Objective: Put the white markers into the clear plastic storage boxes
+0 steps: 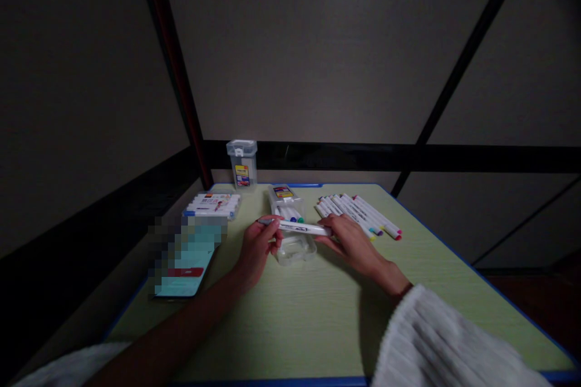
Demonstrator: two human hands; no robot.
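A white marker [302,228] is held level between my two hands, above an open clear plastic case. My left hand [258,247] pinches its grey-tipped end. Around the other end close the fingers of my right hand [351,242]. The clear case [287,193] lies on its side with several markers [289,214] inside, their blue, purple and green ends toward me. Its lid [297,250] hangs open on the table just below the held marker. To the right, a row of white markers [356,211] with coloured ends lies on the table beside my right hand.
An upright clear container [242,164] with a yellow label stands at the back left. In front of it lies a pack of white markers [212,204]. A phone [193,260], partly blurred, rests at the left edge. The pale green table [290,326] has a blue rim, with walls behind.
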